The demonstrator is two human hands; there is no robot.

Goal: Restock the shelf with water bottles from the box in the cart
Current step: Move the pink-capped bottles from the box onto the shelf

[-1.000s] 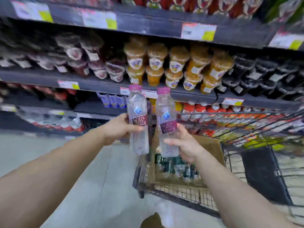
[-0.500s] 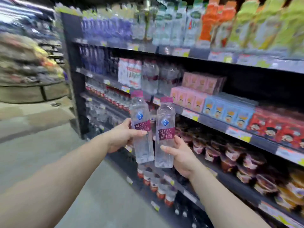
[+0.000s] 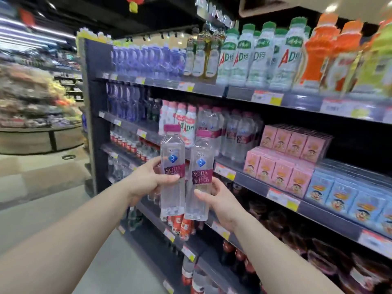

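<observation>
Holding two bottles: left hand [image 3: 148, 180] one [image 3: 172, 170], right hand [image 3: 220, 200] one [image 3: 200, 177].

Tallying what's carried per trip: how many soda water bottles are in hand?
2: one in the left hand, one in the right hand. Matching bottles already stand shelved behind.
</observation>
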